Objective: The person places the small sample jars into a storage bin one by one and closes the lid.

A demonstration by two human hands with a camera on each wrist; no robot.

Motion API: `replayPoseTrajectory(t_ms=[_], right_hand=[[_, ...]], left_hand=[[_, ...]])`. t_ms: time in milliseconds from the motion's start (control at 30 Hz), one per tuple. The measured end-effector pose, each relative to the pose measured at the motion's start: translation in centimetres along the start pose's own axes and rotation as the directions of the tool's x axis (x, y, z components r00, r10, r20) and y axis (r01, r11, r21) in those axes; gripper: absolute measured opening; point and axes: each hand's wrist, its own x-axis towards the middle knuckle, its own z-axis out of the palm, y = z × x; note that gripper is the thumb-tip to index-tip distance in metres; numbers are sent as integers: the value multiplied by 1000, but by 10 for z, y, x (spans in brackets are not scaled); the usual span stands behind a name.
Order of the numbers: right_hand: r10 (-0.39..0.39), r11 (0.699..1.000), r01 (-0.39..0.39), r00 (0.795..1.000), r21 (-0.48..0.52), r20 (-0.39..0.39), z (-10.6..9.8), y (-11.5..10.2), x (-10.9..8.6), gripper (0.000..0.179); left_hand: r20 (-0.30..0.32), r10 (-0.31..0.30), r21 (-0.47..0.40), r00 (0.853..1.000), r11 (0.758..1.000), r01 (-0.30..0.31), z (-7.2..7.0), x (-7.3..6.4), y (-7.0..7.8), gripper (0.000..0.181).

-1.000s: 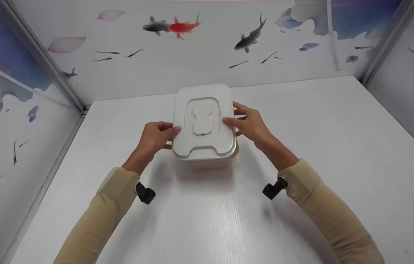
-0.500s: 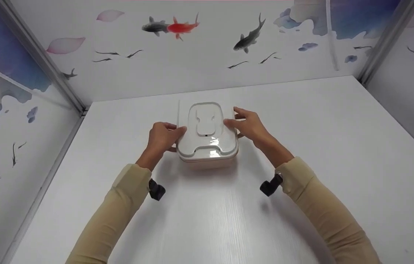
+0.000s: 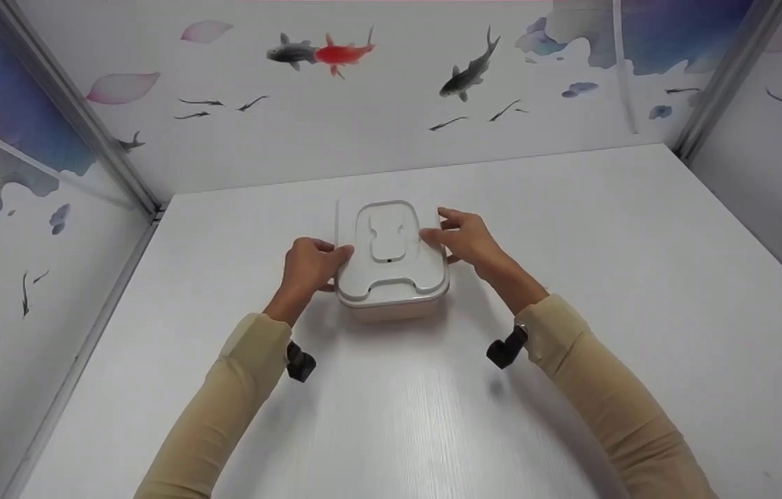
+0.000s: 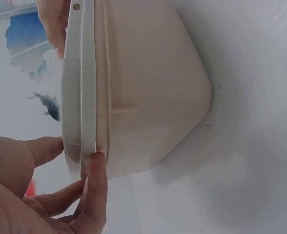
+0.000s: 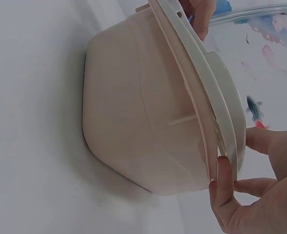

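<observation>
A white lid [image 3: 391,274] with a raised rounded panel and a notched front edge lies over a pale pink plastic box [image 3: 396,312] on the table. My left hand [image 3: 309,267] holds the lid's left edge, thumb on top and fingers at the rim below. On the opposite edge my right hand [image 3: 470,242] pinches the lid the same way. In the right wrist view, a narrow gap shows between the lid [image 5: 209,80] and the box rim near the right fingertips. Seen from the left wrist, the lid [image 4: 88,97] sits close along the box rim. The box's inside is hidden.
The white table [image 3: 391,416] reaches back to a wall [image 3: 391,118] printed with fish and petals. Metal posts [image 3: 127,166] stand at the corners. Black wrist cameras [image 3: 300,362] hang below both sleeves.
The lid has come down and towards me, from raised at the back to lying over the box. Both hands moved down with it, keeping their hold on its edges.
</observation>
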Motion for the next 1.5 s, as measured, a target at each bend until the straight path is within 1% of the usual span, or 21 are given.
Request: replayPoseTrajectory(t_ms=[200,400,800,1100,1300,1500], right_hand=[[19,1000,-19,1000,1,-6,0,0,1,71],[30,999,-31,999,-14,-18,0,3,4,71],[17,999,-18,1000,-37,-17,2,4,1,72],[24,999,-25,999,-35,-26,1,7,2,69],[24,999,-25,1000,-35,-20,1,11,3,68],[10,1000,-10,1000,-26,-3,0,14,3,68]], left_hand=[[-9,-1,4,1000,1000,2,3,4,-3,52],[-15,3,9,1000,1000,-3,5,4,-4,48],[-19,9,-18,1000,1000,-9,5,5,-10,52],[-5,-28,-26,1000,999,28,8,7,-13,52],[10,-44,-56,999,997,45,10,10,-17,54],[5,-31,-109,999,994,32,13,10,-25,57]])
